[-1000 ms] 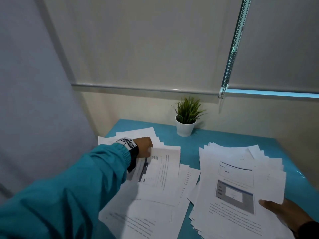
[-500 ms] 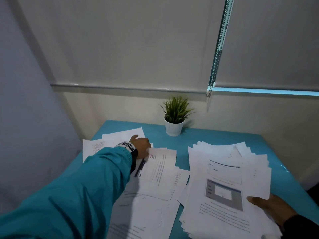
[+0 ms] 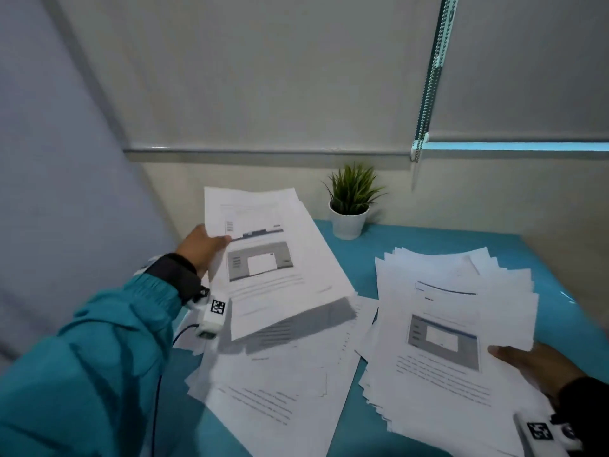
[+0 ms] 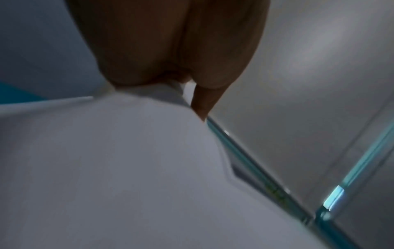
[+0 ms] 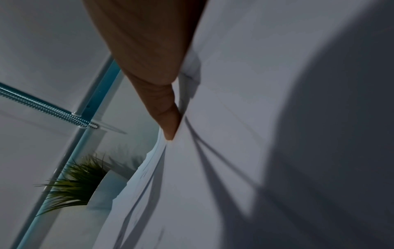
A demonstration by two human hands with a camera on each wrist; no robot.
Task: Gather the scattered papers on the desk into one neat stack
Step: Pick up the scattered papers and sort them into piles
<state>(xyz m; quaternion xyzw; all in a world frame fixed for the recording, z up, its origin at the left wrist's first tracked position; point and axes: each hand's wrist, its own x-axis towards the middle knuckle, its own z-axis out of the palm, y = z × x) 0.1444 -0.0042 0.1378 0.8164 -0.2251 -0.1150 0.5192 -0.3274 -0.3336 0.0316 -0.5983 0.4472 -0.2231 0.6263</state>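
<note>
My left hand (image 3: 206,247) pinches the left edge of a few printed sheets (image 3: 273,258) and holds them lifted and tilted above the desk's left side. The left wrist view shows the thumb (image 4: 202,102) on top of the white paper (image 4: 106,168). More loose sheets (image 3: 280,387) lie spread on the teal desk (image 3: 421,239) under and in front of them. On the right sits a rough fanned pile of papers (image 3: 451,328). My right hand (image 3: 534,367) holds that pile at its right front edge, thumb (image 5: 166,114) on top.
A small green plant in a white pot (image 3: 349,212) stands at the back of the desk against the wall. A roller blind with a bead chain (image 3: 428,87) hangs behind. A grey wall closes the left side.
My left hand has picked up sheets from the back left of the desk and raised them off the surface. The right hand stays on the right pile. The head view shifted.
</note>
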